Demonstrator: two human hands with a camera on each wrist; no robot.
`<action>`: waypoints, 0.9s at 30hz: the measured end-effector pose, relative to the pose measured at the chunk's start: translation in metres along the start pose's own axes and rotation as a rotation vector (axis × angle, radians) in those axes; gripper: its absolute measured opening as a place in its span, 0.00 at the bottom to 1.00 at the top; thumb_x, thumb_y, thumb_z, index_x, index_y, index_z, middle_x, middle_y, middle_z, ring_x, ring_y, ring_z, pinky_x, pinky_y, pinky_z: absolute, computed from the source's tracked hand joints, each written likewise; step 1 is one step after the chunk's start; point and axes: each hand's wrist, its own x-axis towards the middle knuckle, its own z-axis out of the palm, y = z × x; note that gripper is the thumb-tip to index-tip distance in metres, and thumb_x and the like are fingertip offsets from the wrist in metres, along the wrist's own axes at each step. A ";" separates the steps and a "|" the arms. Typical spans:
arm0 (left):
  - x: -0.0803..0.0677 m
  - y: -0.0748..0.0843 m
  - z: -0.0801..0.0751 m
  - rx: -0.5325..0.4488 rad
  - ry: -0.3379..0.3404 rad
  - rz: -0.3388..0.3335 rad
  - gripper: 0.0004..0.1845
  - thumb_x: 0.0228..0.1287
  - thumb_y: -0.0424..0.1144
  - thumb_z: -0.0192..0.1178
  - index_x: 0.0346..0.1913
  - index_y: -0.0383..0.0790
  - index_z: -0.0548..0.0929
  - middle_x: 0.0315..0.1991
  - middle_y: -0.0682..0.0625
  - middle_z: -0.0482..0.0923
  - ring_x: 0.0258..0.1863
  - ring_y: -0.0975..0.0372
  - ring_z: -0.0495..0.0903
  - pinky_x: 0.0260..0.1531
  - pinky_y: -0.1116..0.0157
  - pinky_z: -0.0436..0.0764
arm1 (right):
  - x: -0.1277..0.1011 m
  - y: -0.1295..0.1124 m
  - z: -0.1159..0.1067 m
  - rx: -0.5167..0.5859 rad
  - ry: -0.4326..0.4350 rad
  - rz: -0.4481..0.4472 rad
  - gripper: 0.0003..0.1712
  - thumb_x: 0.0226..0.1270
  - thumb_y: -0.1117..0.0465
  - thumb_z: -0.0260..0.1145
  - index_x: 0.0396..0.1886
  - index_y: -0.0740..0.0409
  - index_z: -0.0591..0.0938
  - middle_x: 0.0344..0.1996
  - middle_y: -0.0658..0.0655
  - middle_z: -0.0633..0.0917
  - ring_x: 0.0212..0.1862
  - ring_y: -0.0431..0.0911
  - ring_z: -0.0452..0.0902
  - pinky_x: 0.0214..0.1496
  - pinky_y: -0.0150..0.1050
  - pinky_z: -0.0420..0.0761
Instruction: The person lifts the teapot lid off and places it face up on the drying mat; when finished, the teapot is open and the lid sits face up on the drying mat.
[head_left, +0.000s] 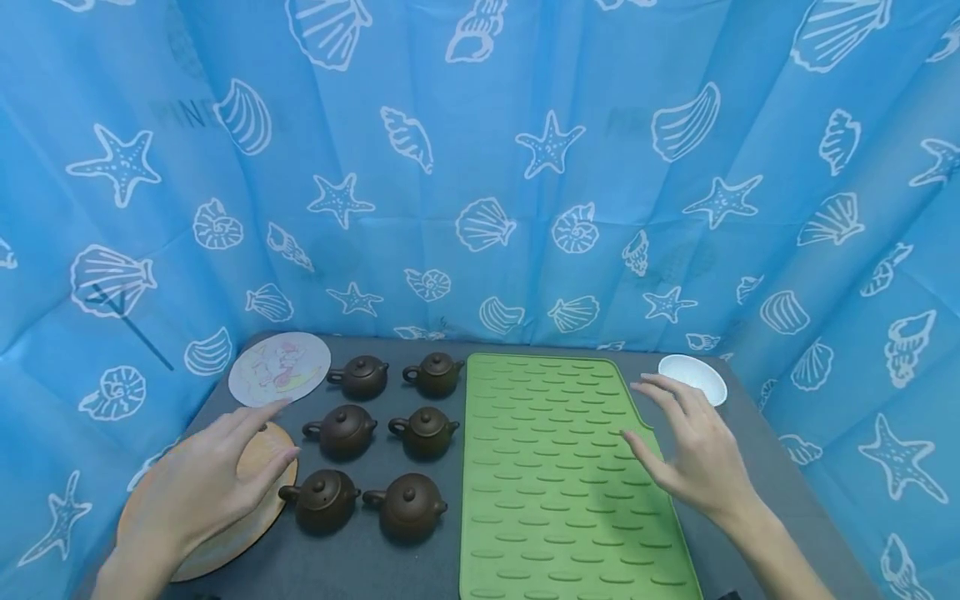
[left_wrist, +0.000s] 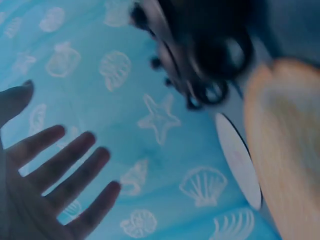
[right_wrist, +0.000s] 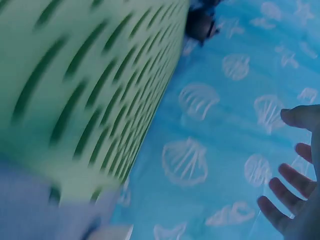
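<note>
Teapots (head_left: pixel 408 508) and green mat (head_left: pixel 555 500) on a dark table (head_left: pixel 322 571)
Head view: six brown teapots stand in two columns left of the mat; the left hand (head_left: pixel 210 467), fingers loosely extended and holding nothing, hovers above a round plate (head_left: pixel 225 546), while the right hand (head_left: pixel 693 446), equally relaxed and empty, is above the mat's right side, near a white bowl (head_left: pixel 693 379). Left wrist view: fingers spread, apart from blurred teapots and plate. Right wrist view: fingers parted, clear of the mat.
</note>
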 end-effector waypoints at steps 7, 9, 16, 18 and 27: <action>-0.004 0.035 0.013 -0.120 -0.198 -0.125 0.23 0.66 0.49 0.78 0.62 0.52 0.88 0.50 0.56 0.91 0.38 0.65 0.87 0.33 0.62 0.86 | 0.009 -0.041 0.024 0.309 -0.008 0.044 0.29 0.52 0.70 0.82 0.57 0.63 0.86 0.52 0.60 0.89 0.55 0.47 0.84 0.67 0.21 0.76; -0.004 0.042 0.017 -0.158 -0.229 -0.156 0.21 0.67 0.48 0.77 0.61 0.54 0.88 0.49 0.58 0.91 0.35 0.70 0.83 0.31 0.65 0.84 | 0.011 -0.053 0.032 0.379 -0.008 0.054 0.29 0.51 0.73 0.82 0.56 0.61 0.86 0.49 0.57 0.90 0.50 0.44 0.86 0.59 0.25 0.83; -0.005 0.059 0.033 -0.394 -0.388 -0.312 0.15 0.71 0.44 0.75 0.57 0.55 0.88 0.44 0.56 0.89 0.30 0.79 0.79 0.31 0.73 0.83 | 0.015 -0.091 0.060 0.632 -0.155 0.133 0.22 0.63 0.70 0.79 0.55 0.56 0.86 0.48 0.53 0.91 0.47 0.42 0.88 0.50 0.42 0.92; -0.006 0.063 0.038 -0.427 -0.424 -0.359 0.14 0.70 0.43 0.75 0.56 0.55 0.89 0.45 0.54 0.89 0.29 0.78 0.80 0.31 0.73 0.83 | 0.017 -0.102 0.068 0.719 -0.216 0.145 0.19 0.66 0.69 0.78 0.55 0.56 0.85 0.48 0.54 0.91 0.48 0.43 0.88 0.50 0.43 0.92; -0.013 0.072 0.054 -0.518 -0.488 -0.490 0.15 0.69 0.36 0.74 0.57 0.46 0.89 0.48 0.51 0.88 0.21 0.70 0.79 0.20 0.69 0.78 | 0.028 -0.139 0.102 0.927 -0.473 0.255 0.12 0.73 0.63 0.75 0.53 0.55 0.86 0.47 0.58 0.91 0.43 0.38 0.88 0.51 0.39 0.92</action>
